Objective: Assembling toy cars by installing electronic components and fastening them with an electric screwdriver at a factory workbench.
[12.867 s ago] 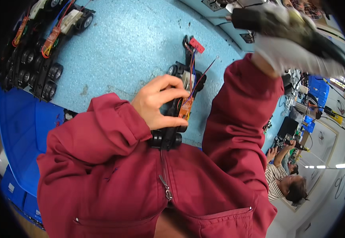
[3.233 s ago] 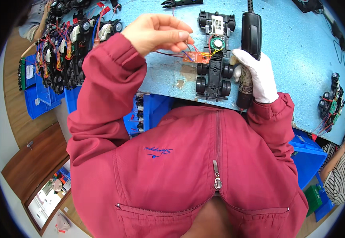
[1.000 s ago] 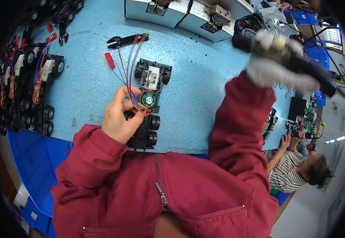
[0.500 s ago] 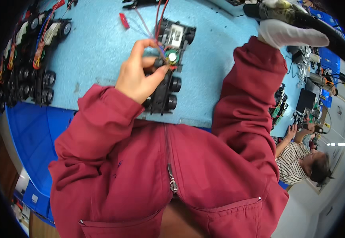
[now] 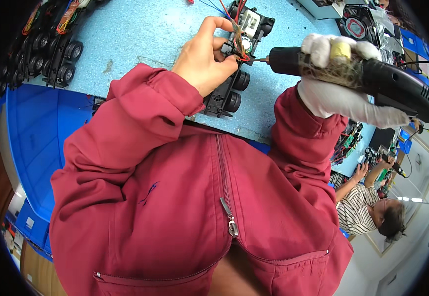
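Observation:
A black toy car chassis point(image 5: 219, 101) with rubber wheels lies on the blue bench in front of me, a white block and coloured wires on its far end. At its middle, the bare fingers of my left hand point(image 5: 204, 56) pinch a small black part point(image 5: 228, 49) beside red wires and a thin circuit board. My right hand point(image 5: 345, 96), in a white glove with yellow tape on one finger, grips a black electric screwdriver point(image 5: 284, 60). The bit points left and reaches the wires by my left fingertips; whether it touches a screw is too small to tell.
More wheeled chassis point(image 5: 37, 59) with wires stand in rows at the left. A blue bin point(image 5: 34, 148) sits below the bench's left edge. A black fan unit point(image 5: 356, 24) is at the far right, and a co-worker in a striped shirt point(image 5: 360, 212) works at the right.
The screwdriver in my right hand has come down and left from the far right to the chassis. My left hand, the small part and the chassis appear farther up and right.

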### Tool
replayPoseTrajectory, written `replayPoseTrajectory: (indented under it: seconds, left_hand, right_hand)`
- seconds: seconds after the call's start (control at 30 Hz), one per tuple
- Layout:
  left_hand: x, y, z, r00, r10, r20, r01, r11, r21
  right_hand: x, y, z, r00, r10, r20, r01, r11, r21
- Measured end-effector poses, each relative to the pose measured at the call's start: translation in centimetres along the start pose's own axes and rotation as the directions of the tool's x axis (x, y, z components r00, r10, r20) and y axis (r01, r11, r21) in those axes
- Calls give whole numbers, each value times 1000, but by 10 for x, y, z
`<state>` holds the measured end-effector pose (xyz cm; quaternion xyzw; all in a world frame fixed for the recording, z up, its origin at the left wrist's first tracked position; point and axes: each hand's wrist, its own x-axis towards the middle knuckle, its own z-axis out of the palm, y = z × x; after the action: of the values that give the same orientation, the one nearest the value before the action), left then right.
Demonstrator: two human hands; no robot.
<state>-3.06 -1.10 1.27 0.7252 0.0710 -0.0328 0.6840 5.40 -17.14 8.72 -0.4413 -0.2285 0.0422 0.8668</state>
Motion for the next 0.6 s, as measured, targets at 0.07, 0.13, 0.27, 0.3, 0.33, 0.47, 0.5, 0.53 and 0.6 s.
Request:
replayPoseTrajectory:
  seconds: [0.07, 0.13, 0.27, 0.3, 0.33, 0.47, 0.5, 0.53, 0.6]
  left_hand:
    - [1, -1, 0, 1000, -3, -2, 3, 1000, -10]
    - [1, -2, -1, 1000, -9, -3, 9, 1000, -20]
    - [1, -1, -1, 1000, -26, -9, 26, 1000, -14]
    - [2, 1, -1, 999, -36, -6, 36, 999, -17]
    - [2, 1, -1, 999, -40, -6, 40, 999, -21]
    - [3, -3, 0, 1000, -25, -17, 24, 1000, -13]
    - [3, -5, -1, 999, -7, -36, 8, 1000, 15]
    - [4, -4, 1, 1000, -6, -30, 6, 1000, 11]
    - [4, -3, 6, 998, -20, -62, 14, 996, -87]
  right_hand:
    - [2, 3, 0, 999, 23, 47, -23, 1000, -13]
    - [4, 12, -1, 1000, 13, 19, -13, 1000, -25]
    - [9, 15, 21, 986, 17, 168, -37, 992, 117]
    - [7, 16, 27, 994, -21, 112, -14, 953, 303]
    - [11, 15, 20, 986, 10, 167, -11, 1000, 7]
    - [7, 33, 37, 957, -247, 151, 249, 969, 8]
    - [9, 35, 37, 959, -239, 153, 240, 971, 13]
    - [10, 33, 36, 949, -240, 203, 244, 970, 8]
    - [13, 30, 32, 936, -242, 255, 251, 968, -2]
